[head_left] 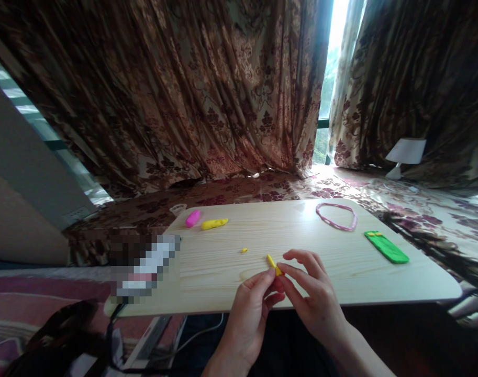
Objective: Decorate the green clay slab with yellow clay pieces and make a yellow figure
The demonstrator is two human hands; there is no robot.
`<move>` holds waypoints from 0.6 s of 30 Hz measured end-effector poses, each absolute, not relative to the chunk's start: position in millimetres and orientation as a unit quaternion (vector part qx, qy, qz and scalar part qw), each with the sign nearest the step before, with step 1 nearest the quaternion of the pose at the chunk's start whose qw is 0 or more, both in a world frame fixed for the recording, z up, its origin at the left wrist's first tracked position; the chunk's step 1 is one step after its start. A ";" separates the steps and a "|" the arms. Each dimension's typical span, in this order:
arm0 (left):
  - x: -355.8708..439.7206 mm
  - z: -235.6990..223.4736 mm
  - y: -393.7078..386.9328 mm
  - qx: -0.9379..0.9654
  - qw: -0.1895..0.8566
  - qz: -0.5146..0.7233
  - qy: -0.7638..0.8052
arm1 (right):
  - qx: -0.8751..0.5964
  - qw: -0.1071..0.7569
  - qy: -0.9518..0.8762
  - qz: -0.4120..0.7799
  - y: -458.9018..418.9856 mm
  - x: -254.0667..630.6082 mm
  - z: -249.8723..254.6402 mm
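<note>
We find the yellow piece [270, 259] at the lower centre of the frame, just above the counter [217, 285], its narrow tip pointing to the upper left. Our left hand [251, 302] pinches it between thumb and fingers, and our right hand [315, 296] grips its lower end with thumb and forefinger, the other fingers loosely bent. The fingertips cover that lower end, so we cannot make out its full shape, and both forearms are cut off by the bottom edge.

Just left of the hands lies a small yellow bit [244, 250]. Farther to the upper left of the counter we see a yellow roll [214, 224] and, near it, a pink lump [192, 218]. Past that corner sits a clear container [178, 209]; we cannot tell what, if anything, is in it.

Towards the right of the frame are a pink twisted ring [336, 227] and a green slab [388, 247] with yellow patches at its upper end. At the counter's left, pixelation hides an object [154, 264]. Beyond, we have patterned curtains [223, 89] across the top and a white lamp [407, 151] at the right
</note>
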State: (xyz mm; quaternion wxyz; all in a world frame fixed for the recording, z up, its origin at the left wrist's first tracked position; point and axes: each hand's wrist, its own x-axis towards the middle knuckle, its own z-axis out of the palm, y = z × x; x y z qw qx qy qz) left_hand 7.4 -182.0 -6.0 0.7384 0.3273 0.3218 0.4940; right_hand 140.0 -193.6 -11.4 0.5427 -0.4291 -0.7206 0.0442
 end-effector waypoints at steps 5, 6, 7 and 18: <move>7.6 -11.3 -179.2 0.332 0.739 0.487 0.327 | -0.428 0.539 -0.724 0.046 -192.2 140.9 -12.0; 7.9 -11.9 -178.9 0.330 0.742 0.485 0.324 | -0.428 0.536 -0.726 0.049 -192.3 140.9 -11.6; 8.1 -12.4 -178.7 0.328 0.746 0.483 0.322 | -0.429 0.533 -0.727 0.054 -192.5 140.9 -11.0; 6.2 -12.7 -181.0 0.300 0.766 0.478 0.309 | -0.436 0.518 -0.720 0.152 -190.1 146.4 -6.9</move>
